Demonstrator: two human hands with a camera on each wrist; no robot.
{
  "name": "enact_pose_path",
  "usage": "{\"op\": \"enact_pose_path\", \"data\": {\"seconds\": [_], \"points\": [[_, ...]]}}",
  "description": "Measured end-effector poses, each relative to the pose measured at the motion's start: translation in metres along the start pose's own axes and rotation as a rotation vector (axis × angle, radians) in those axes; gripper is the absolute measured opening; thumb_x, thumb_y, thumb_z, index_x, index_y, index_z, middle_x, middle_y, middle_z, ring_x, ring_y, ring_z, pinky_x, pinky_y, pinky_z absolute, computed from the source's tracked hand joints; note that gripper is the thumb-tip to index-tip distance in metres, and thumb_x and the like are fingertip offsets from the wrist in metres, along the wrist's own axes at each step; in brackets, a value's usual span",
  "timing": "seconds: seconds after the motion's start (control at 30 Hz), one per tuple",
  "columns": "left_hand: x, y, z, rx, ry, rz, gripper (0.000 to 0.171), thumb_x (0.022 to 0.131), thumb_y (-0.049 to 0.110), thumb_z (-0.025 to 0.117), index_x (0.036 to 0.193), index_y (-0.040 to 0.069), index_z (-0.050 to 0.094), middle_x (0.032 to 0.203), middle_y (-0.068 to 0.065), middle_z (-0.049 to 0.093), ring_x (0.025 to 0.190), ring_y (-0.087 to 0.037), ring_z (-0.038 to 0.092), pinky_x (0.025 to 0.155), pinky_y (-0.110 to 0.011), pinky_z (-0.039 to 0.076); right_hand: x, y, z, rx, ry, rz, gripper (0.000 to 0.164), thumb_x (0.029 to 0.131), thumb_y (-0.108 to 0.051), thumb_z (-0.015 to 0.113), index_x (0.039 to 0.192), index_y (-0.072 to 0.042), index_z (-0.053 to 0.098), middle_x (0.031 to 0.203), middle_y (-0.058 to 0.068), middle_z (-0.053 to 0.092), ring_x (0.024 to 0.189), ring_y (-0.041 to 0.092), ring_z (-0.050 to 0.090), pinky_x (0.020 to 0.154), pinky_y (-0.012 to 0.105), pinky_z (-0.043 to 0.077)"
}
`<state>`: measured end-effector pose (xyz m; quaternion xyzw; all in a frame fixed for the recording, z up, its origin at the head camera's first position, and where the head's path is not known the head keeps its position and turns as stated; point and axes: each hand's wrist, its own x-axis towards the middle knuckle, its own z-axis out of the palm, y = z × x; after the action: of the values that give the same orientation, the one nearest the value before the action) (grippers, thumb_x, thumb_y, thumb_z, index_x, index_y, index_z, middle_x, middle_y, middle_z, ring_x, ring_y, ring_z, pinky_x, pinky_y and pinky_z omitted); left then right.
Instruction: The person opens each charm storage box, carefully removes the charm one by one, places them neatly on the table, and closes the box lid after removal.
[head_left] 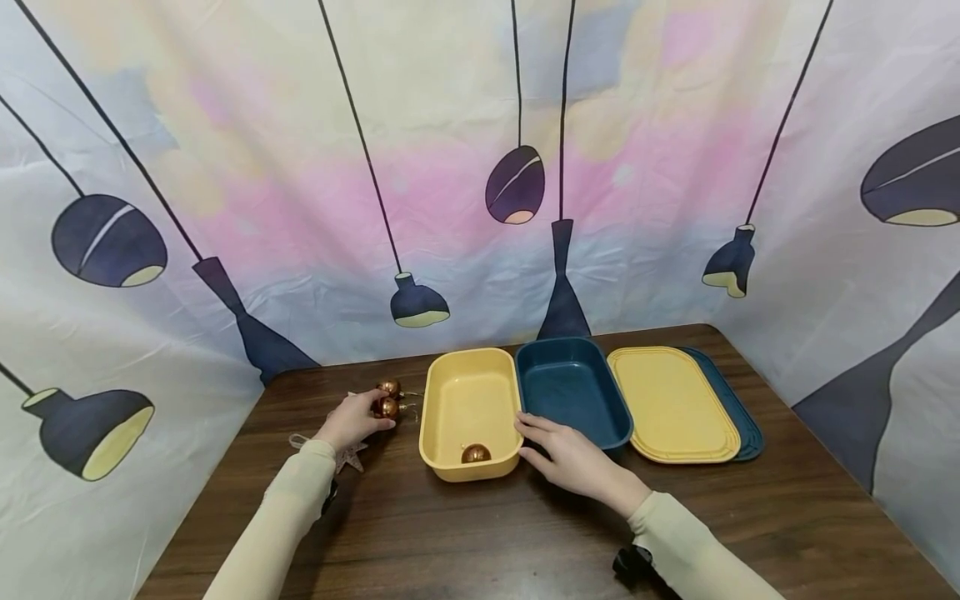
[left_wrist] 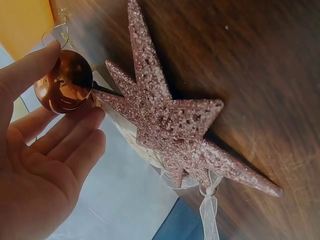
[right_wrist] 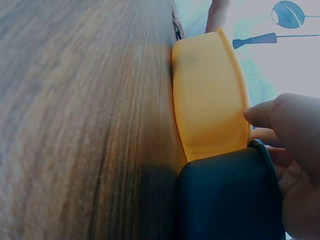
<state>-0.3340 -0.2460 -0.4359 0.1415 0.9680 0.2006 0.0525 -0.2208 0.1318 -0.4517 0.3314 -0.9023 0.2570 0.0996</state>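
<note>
The left hand (head_left: 351,422) was the nearer one to the copper bauble (left_wrist: 67,84), which lay right at its fingertips, apparently pinched between the thumb and the fingers beneath it; whether the ball was clear of the table (head_left: 420,533) could not be told from these angles. Being round, it gave no long axis. From it, the yellow container (head_left: 468,400) stood a short gap to the right, its length running away from the person. The right hand (head_left: 572,458) touched that container's right rim, fingers fairly straight. A glittery star (left_wrist: 162,120) lay near the left wrist.
</note>
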Motion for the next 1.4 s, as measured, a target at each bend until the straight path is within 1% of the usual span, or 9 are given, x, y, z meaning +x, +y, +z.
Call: {"op": "enact_pose_path", "data": {"seconds": [0.17, 0.23, 0.53, 0.7, 0.83, 0.97, 1.1, 1.27, 1.4], "points": [[0.0006, 0.0005, 0.0028, 0.009, 0.004, 0.016, 0.061, 0.082, 0.025, 0.071, 0.132, -0.002, 0.048, 0.118, -0.020, 0.058, 0.103, -0.035, 0.057, 0.082, -0.051, 0.046, -0.0006, -0.0005, 0.0006, 0.002, 0.001, -0.001, 0.049, 0.095, -0.030, 0.054, 0.137, -0.005, 0.046, 0.141, 0.009, 0.041, 0.125, 0.019, 0.043, 0.094, 0.037, 0.042], [0.0010, 0.0007, 0.0038, 0.015, 0.006, 0.013, 0.060, 0.082, 0.025, 0.072, 0.131, -0.001, 0.049, 0.118, -0.020, 0.058, 0.102, -0.035, 0.057, 0.083, -0.051, 0.046, -0.0008, -0.0004, 0.0010, 0.003, 0.001, -0.001, 0.049, 0.096, -0.030, 0.054, 0.137, -0.004, 0.046, 0.141, 0.009, 0.041, 0.124, 0.019, 0.043, 0.094, 0.037, 0.043], [0.0033, -0.0004, 0.0077, 0.030, 0.008, -0.012, 0.064, 0.081, 0.026, 0.072, 0.133, -0.002, 0.046, 0.118, -0.020, 0.058, 0.102, -0.035, 0.057, 0.082, -0.051, 0.046, -0.0014, -0.0023, -0.0005, 0.015, -0.006, 0.008, 0.048, 0.095, -0.031, 0.054, 0.138, -0.010, 0.046, 0.142, 0.007, 0.041, 0.125, 0.016, 0.042, 0.095, 0.034, 0.042], [0.0023, -0.0017, 0.0091, 0.025, 0.002, -0.017, 0.064, 0.081, 0.027, 0.073, 0.133, -0.001, 0.047, 0.118, -0.020, 0.058, 0.102, -0.035, 0.057, 0.082, -0.050, 0.046, -0.0017, -0.0013, 0.0008, 0.012, -0.007, -0.001, 0.048, 0.096, -0.030, 0.053, 0.136, -0.006, 0.047, 0.141, 0.009, 0.041, 0.125, 0.019, 0.043, 0.094, 0.037, 0.043], [0.0010, -0.0016, 0.0086, 0.009, -0.006, -0.015, 0.064, 0.082, 0.026, 0.073, 0.133, -0.001, 0.046, 0.120, -0.019, 0.057, 0.103, -0.034, 0.057, 0.082, -0.050, 0.046, -0.0021, -0.0008, 0.0016, 0.016, -0.009, -0.005, 0.048, 0.096, -0.029, 0.053, 0.136, -0.004, 0.047, 0.141, 0.010, 0.041, 0.125, 0.020, 0.043, 0.094, 0.038, 0.043], [0.0010, 0.0002, 0.0065, -0.008, -0.006, -0.006, 0.063, 0.082, 0.026, 0.072, 0.133, 0.000, 0.047, 0.121, -0.019, 0.056, 0.105, -0.035, 0.056, 0.083, -0.051, 0.046, -0.0025, -0.0009, 0.0008, 0.023, 0.001, -0.003, 0.047, 0.095, -0.029, 0.055, 0.136, -0.005, 0.048, 0.141, 0.009, 0.042, 0.124, 0.018, 0.043, 0.094, 0.035, 0.043], [0.0003, 0.0022, 0.0035, -0.029, -0.016, -0.014, 0.061, 0.082, 0.026, 0.072, 0.133, 0.001, 0.049, 0.123, -0.021, 0.055, 0.108, -0.037, 0.054, 0.085, -0.052, 0.044, -0.0024, 0.0000, 0.0006, 0.021, 0.003, -0.002, 0.047, 0.095, -0.030, 0.054, 0.136, -0.006, 0.048, 0.141, 0.008, 0.042, 0.125, 0.017, 0.043, 0.094, 0.034, 0.043], [0.0006, 0.0014, 0.0014, -0.016, -0.025, -0.014, 0.060, 0.082, 0.026, 0.072, 0.133, 0.003, 0.049, 0.123, -0.021, 0.054, 0.108, -0.037, 0.053, 0.083, -0.053, 0.045, -0.0013, 0.0017, 0.0010, 0.014, 0.009, -0.005, 0.048, 0.095, -0.031, 0.054, 0.136, -0.006, 0.048, 0.141, 0.008, 0.042, 0.124, 0.016, 0.043, 0.094, 0.034, 0.042], [0.0014, 0.0023, 0.0009, -0.019, -0.024, -0.004, 0.062, 0.081, 0.026, 0.073, 0.133, 0.002, 0.048, 0.123, -0.022, 0.054, 0.108, -0.037, 0.054, 0.083, -0.052, 0.045, -0.0004, 0.0019, 0.0006, 0.010, 0.007, 0.002, 0.048, 0.095, -0.031, 0.054, 0.136, -0.007, 0.049, 0.141, 0.007, 0.042, 0.124, 0.016, 0.043, 0.095, 0.035, 0.042]]}}
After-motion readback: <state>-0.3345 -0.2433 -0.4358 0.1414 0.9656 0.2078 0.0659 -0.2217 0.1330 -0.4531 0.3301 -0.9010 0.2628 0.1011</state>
